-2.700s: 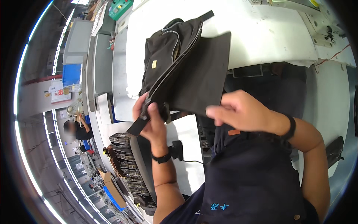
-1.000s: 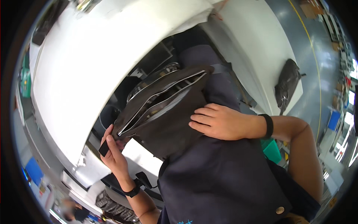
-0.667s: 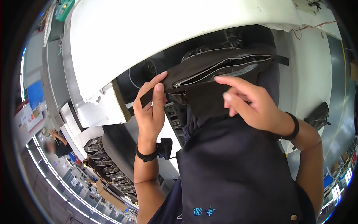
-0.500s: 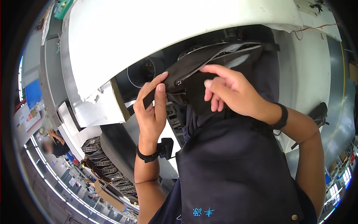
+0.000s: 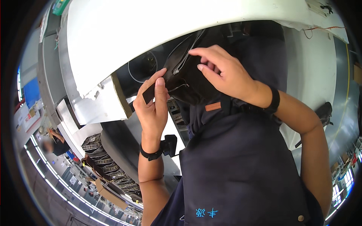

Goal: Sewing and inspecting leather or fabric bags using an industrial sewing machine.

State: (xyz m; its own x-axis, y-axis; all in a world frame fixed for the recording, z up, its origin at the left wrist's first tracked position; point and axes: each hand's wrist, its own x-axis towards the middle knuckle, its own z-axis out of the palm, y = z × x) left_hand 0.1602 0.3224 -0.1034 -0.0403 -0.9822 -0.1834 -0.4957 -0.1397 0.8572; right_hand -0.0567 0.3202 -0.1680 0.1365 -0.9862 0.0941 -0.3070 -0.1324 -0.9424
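Dark zippered bag [image 5: 198, 84]: located between the front edge of the white worktable [image 5: 113, 35] and the wearer's dark apron [image 5: 241, 162]. Long axis, read along the main zipper [image 5: 183, 60], runs obliquely; slider end points lower left, other end upper right toward the worktable edge. Far outline lost against dark surroundings.

Left hand [image 5: 152, 103]: raised, fingers pointing up; thumb and fingers pinch the black strap tab [image 5: 149, 94] at the bag's lower-left end. Bag body extends rightward from this grip.

Right hand [image 5: 228, 73]: palm inward, index extended left, its tip at the main zipper; thumb apart, other fingers curled, grasping nothing visible. Fingertip pressure: cannot tell.
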